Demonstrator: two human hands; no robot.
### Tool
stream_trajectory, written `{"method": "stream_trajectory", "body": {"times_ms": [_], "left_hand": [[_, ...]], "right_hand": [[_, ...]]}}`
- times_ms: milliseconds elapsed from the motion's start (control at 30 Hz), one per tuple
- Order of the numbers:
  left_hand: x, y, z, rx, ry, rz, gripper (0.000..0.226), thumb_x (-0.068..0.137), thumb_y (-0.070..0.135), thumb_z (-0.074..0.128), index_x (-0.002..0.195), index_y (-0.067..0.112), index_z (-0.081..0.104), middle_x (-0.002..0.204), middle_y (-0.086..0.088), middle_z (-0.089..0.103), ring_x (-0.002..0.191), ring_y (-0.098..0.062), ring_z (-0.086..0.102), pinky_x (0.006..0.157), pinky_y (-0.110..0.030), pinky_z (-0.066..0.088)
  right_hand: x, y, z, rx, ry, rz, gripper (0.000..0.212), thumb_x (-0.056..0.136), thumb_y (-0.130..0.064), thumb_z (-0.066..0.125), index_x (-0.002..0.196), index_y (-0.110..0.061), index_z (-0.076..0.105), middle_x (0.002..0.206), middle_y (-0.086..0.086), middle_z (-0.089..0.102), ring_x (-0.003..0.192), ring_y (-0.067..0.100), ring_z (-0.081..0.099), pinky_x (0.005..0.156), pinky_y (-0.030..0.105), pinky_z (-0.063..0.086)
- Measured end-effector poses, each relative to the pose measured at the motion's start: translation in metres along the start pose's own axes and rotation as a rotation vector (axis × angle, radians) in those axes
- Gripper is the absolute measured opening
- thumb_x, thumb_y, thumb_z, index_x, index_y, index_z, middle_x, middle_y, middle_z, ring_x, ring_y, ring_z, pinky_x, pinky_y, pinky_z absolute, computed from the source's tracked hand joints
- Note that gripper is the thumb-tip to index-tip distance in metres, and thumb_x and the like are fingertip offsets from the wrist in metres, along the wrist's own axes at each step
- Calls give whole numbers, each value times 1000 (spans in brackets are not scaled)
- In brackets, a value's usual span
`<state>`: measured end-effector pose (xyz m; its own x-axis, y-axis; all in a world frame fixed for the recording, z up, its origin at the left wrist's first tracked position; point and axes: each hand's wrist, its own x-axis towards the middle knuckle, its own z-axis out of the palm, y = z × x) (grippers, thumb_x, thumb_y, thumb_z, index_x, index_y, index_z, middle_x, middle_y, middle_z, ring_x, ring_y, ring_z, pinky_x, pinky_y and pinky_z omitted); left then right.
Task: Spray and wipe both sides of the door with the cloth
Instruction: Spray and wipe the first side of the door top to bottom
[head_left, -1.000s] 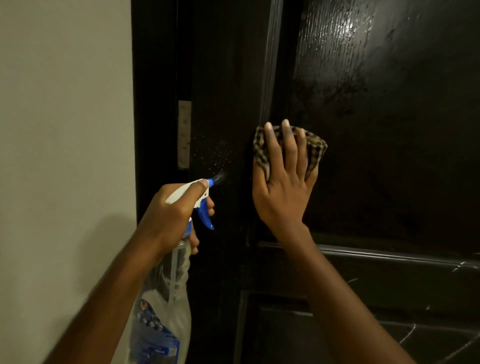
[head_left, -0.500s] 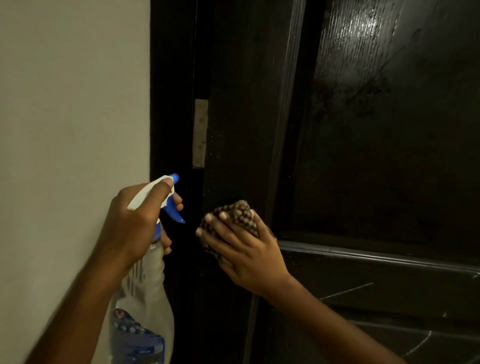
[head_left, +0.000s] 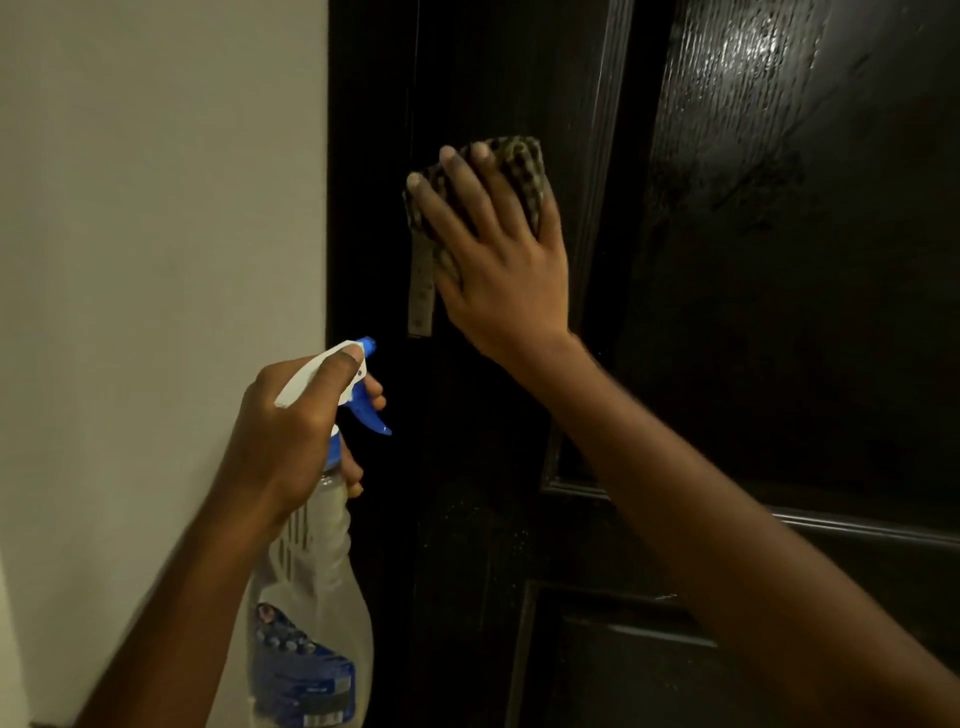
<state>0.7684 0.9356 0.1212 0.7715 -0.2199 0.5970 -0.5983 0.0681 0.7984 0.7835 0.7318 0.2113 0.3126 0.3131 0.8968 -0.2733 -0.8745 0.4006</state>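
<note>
Cloth (head_left: 521, 167) is pressed flat on the door (head_left: 779, 364) near its hinge edge by the right grip (head_left: 503, 275), fingers straight; left grip (head_left: 291, 431) clasps the spray bottle (head_left: 311, 571). Firm overlapping strokes would clean best.

A dark, glossy panelled door (head_left: 779, 364) is the only bearing surface, standing upright just right of a pale wall (head_left: 156, 260). A checked cloth (head_left: 524, 171) lies flat against its left stile, meeting the top of a narrow metal plate (head_left: 422, 296). Fine droplets (head_left: 467, 519) speckle the wood lower down.
</note>
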Motion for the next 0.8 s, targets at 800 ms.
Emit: {"method": "stream_trajectory", "body": {"times_ms": [800], "left_hand": [[-9, 1, 50, -70, -142, -79, 47, 86, 56, 45, 77, 17, 70, 84, -2, 74, 41, -32, 57, 44, -37, 53]], "right_hand": [[-192, 29, -14, 19, -56, 193, 62, 103, -39, 43, 160, -22, 27, 168, 0, 21, 157, 22, 10, 121, 57, 20]]}}
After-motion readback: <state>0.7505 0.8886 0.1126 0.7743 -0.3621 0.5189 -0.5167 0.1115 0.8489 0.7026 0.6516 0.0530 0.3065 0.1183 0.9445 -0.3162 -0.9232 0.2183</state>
